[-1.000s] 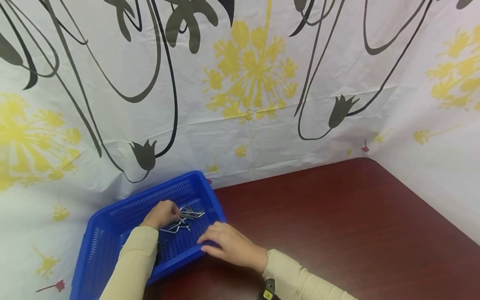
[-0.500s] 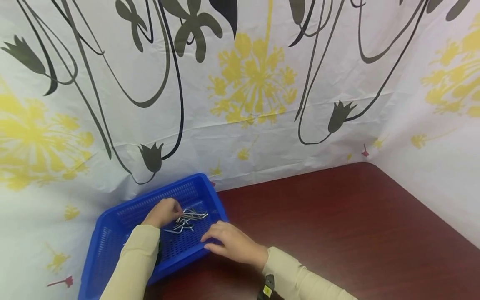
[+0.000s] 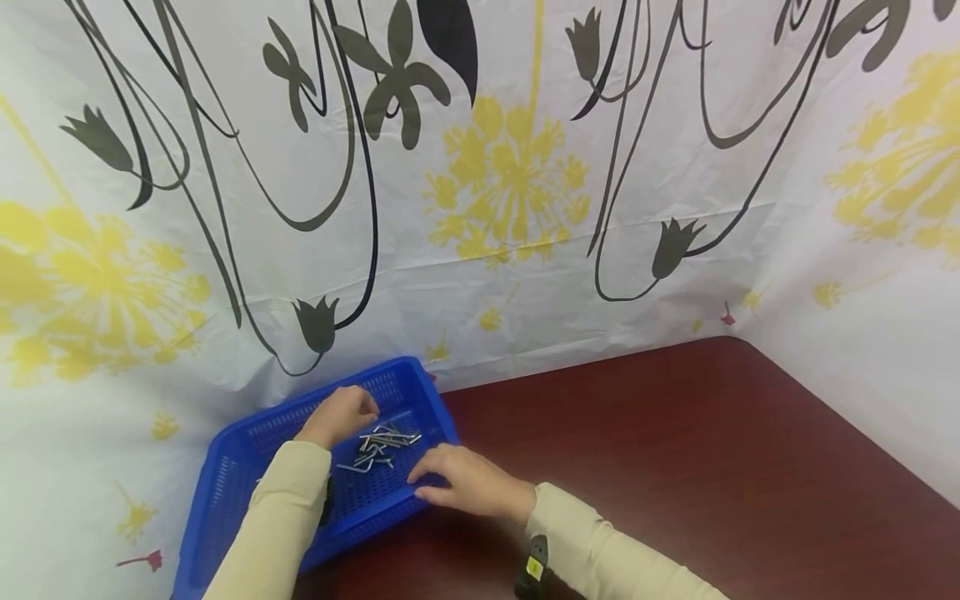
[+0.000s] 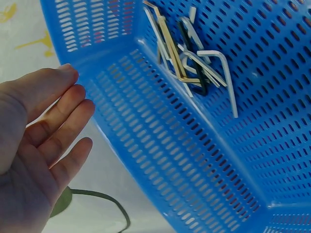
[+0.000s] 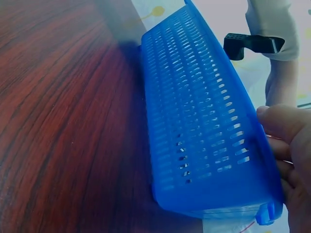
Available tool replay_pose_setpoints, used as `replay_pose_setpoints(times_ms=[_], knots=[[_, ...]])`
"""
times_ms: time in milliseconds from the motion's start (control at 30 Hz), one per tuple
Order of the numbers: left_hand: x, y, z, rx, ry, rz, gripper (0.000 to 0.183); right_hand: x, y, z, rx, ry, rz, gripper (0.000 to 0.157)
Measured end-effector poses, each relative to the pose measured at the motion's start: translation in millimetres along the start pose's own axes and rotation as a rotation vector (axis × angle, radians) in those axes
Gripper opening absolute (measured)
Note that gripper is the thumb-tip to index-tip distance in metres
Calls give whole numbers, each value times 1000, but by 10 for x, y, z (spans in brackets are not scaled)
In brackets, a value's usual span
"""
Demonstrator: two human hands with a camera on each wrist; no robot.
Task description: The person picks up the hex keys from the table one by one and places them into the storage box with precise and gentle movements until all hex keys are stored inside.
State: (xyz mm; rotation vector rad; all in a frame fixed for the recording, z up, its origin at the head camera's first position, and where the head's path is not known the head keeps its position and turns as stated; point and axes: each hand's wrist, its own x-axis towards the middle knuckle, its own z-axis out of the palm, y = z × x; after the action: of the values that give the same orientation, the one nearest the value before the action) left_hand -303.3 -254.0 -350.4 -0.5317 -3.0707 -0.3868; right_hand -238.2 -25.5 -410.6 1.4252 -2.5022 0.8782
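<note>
A blue plastic basket point(image 3: 375, 506) stands at the table's left with a small heap of L-shaped hex keys point(image 3: 381, 446) on its floor. Silver, brassy and black hex keys point(image 4: 187, 53) cross one another in the left wrist view. My left hand point(image 3: 342, 414) hovers over the basket's back side, above and behind the heap. In the left wrist view its fingers are loosely bent and hold nothing. My right hand point(image 3: 468, 482) grips the basket's near right corner; in the right wrist view its thumb lies at the rim and the fingers pass behind the wall point(image 5: 194, 107).
The dark red wooden table point(image 3: 637, 450) stretches to the right of the basket. White cloth point(image 3: 525, 333) printed with yellow and grey flowers hangs behind it and along its right side. A black device point(image 5: 252, 44) is strapped to the left sleeve.
My left hand has lifted off the hex keys and moved back from them. The right hand stays at the basket's corner. The head view has tilted slightly upward.
</note>
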Motion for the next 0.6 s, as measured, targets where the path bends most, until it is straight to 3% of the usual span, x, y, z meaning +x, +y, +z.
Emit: replay_pose_setpoints(times_ms=[367,600], knots=[[67,163,-30,14,-23,44,5,-79,135,-237,-52,78,-4,21],[61,425,-9,70,-1,160,5,-233,352,-480,-103,90,29,20]])
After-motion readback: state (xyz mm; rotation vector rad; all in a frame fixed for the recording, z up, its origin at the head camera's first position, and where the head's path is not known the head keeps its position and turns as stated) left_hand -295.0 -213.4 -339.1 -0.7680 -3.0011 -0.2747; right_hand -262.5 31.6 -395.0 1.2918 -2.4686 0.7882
